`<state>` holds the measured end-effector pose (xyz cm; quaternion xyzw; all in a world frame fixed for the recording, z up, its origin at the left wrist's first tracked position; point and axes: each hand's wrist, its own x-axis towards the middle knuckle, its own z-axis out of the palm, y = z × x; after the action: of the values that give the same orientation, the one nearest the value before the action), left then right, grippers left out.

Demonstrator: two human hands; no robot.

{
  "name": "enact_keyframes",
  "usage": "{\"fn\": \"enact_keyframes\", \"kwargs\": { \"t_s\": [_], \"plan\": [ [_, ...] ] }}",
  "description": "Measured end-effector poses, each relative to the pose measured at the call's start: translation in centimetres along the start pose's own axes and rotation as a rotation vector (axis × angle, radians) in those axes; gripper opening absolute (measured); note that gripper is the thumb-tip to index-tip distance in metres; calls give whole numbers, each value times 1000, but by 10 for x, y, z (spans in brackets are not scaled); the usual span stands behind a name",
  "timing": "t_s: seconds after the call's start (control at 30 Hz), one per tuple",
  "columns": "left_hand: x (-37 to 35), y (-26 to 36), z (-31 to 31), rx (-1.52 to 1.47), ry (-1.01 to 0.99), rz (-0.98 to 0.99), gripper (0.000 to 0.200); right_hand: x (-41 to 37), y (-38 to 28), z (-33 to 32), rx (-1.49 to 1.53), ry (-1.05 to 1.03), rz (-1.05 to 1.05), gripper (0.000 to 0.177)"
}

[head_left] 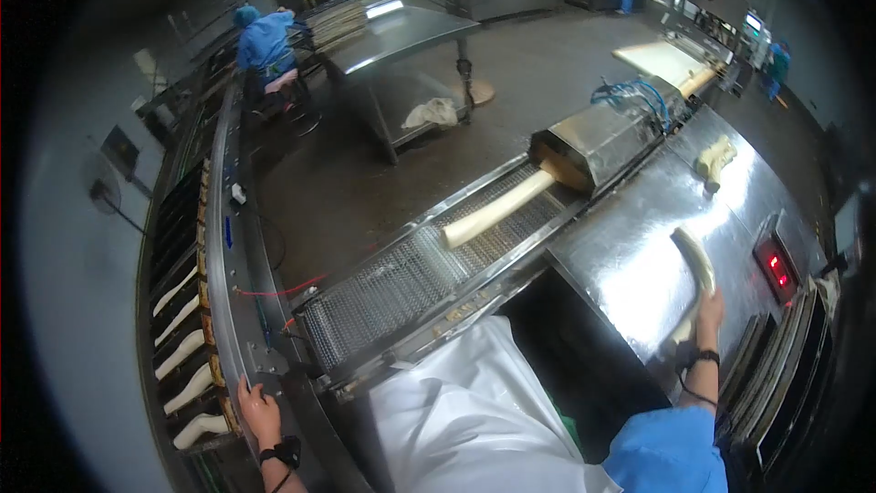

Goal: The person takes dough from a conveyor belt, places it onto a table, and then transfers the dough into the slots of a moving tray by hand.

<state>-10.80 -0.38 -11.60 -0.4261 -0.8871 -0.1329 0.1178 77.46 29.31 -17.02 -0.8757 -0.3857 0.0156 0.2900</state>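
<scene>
My right hand (pixel 708 315) is closed around the lower part of a long, pale dough-like roll (pixel 696 256) on the shiny steel table (pixel 630 265). Part of the roll is hidden by the hand. Another pale piece seems to lie beneath my wrist, partly covered. My left hand (pixel 260 411) rests on the metal rail (pixel 239 310) of the left-hand line, its fingers a little apart and holding nothing. Just beyond that rail, several pale rolls (pixel 190 388) lie in separate dark slots.
A mesh conveyor (pixel 392 288) carries one long roll (pixel 497 210) partly inside a metal housing (pixel 607 146). A short lumpy piece (pixel 716 162) lies farther up the table. A red digital display (pixel 776 269) stands right. A co-worker in blue (pixel 266 46) sits at the far left.
</scene>
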Motion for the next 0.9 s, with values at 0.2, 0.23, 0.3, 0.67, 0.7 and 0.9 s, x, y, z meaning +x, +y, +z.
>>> {"fn": "enact_keyframes", "kwargs": {
  "t_s": [0.2,0.23,0.3,0.67,0.7,0.9],
  "plan": [
    [-1,19,3,-54,18,-146,30,-32,51,22,-304,265,-91,57],
    [0,23,9,-76,43,-189,33,-35,43,33,-298,266,-101,57],
    [9,46,17,-154,44,-234,35,-77,11,48,-368,351,-247,61],
    [81,273,34,-403,-159,493,50,-11,-131,29,-317,-89,-650,64],
    [87,284,36,-410,-157,496,50,7,-113,23,-404,-68,-563,60],
    [109,311,66,-370,-253,596,56,-10,-4,-32,-472,18,-158,44]
  ]
}}
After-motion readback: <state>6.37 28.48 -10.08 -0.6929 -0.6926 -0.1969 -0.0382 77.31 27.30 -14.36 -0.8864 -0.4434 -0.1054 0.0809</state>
